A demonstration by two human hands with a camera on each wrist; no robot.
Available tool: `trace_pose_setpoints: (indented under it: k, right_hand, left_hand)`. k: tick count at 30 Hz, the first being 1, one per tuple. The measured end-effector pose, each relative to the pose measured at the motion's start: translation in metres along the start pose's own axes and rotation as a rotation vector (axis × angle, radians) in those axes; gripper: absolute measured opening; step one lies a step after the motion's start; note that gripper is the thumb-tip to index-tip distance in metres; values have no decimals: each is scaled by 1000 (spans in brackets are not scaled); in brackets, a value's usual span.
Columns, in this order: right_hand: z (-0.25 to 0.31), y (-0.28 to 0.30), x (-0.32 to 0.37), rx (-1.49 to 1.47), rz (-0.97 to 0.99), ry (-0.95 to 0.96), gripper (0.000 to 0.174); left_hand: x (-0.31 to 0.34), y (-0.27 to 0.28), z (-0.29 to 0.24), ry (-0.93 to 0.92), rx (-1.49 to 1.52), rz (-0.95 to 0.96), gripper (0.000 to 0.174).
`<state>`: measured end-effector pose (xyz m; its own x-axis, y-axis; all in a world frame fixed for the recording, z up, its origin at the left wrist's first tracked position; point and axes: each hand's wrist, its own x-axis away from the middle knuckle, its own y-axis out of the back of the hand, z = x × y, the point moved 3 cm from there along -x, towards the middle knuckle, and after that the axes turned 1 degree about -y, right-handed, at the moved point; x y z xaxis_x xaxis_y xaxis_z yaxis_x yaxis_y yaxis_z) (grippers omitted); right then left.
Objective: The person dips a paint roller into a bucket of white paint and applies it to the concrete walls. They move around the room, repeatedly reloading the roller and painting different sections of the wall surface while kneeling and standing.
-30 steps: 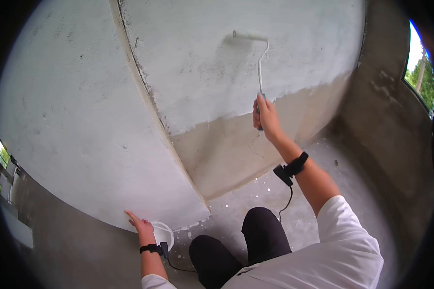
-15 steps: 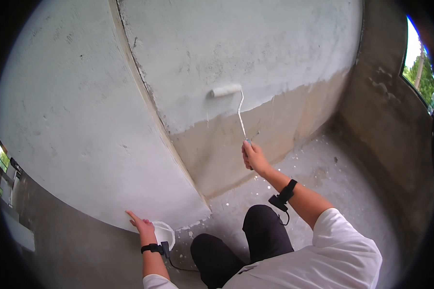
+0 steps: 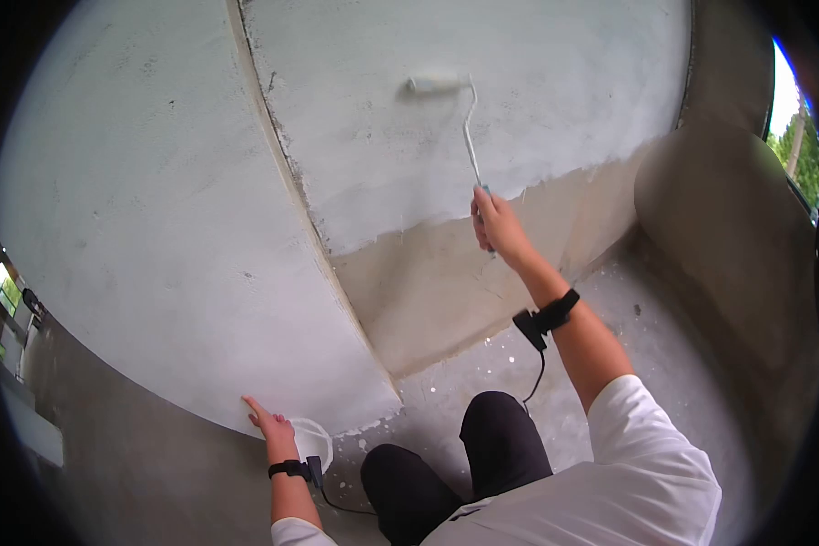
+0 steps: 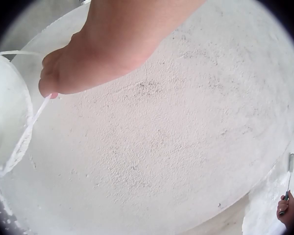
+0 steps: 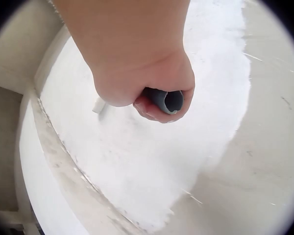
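My right hand (image 3: 500, 226) grips the blue handle of a paint roller (image 3: 439, 85), its white sleeve up against the painted part of the wall (image 3: 355, 136). In the right wrist view, the hollow end of the roller handle (image 5: 162, 101) pokes out of the curled fingers. Low on the left, my left hand (image 3: 271, 428) holds the thin white bail of a white bucket (image 3: 314, 442), with one finger extended toward the wall. The left wrist view shows the bucket handle (image 4: 40, 111) running from the fingers to the rim.
Below the fresh white coat lies a bare beige strip (image 3: 446, 282). A raised ridge (image 3: 287, 173) divides the wall. White drips spot the concrete floor (image 3: 601, 318). A dark side wall (image 3: 728, 218) with a window (image 3: 796, 136) stands right. My knees (image 3: 505, 437) are close to the wall.
The roller went down the wall to the edge of the white coat, then back up, now slightly left of where it began. The left hand stayed by the bucket.
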<state>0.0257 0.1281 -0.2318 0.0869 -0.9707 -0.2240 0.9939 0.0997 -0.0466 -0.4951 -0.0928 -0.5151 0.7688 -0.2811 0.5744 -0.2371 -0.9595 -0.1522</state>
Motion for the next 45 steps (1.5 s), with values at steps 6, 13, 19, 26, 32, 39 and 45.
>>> trace_pose_setpoints:
  k: [6, 13, 19, 26, 32, 39, 45]
  right_hand:
    - [-91, -1, 54, -124, 58, -213, 41]
    - [57, 17, -14, -55, -33, 57, 41]
    - [-34, 4, 9, -53, 33, -54, 42]
    - [-90, 15, 52, 13, -22, -125, 40]
    - [62, 5, -7, -27, 50, 43, 40]
    - [-47, -1, 25, -18, 2, -118, 40]
    - [-100, -7, 55, 27, -72, -131, 40]
  left_hand:
    - [-9, -2, 4, -37, 20, 12, 119]
    - [-7, -2, 2, -13, 5, 37, 123]
    - [-3, -2, 1, -20, 2, 21, 121]
    - [-3, -3, 1, -46, 2, 33, 122]
    - [-6, -4, 2, -90, 5, 38, 124]
    - [10, -4, -3, -15, -30, 17, 123]
    - [17, -6, -4, -25, -23, 47, 121]
